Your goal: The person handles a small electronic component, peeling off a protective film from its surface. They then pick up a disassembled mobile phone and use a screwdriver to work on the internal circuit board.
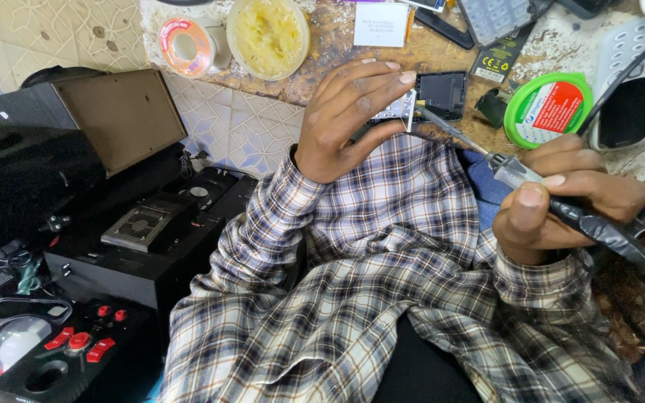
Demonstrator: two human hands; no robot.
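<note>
Gripping a small circuit board (396,110) at the worktop's (322,75) edge, our left hand (345,119) has fingers curled around it, thumb underneath. Our right hand (561,194) is closed tight on a soldering iron (516,175) with a black-taped handle; its tip touches the board's right edge. We see a black phone shell (442,93) just behind the board, a green solder reel (548,108) near the right hand, a tub of yellow paste (266,36) and an orange tape roll (184,46) farther left.
</note>
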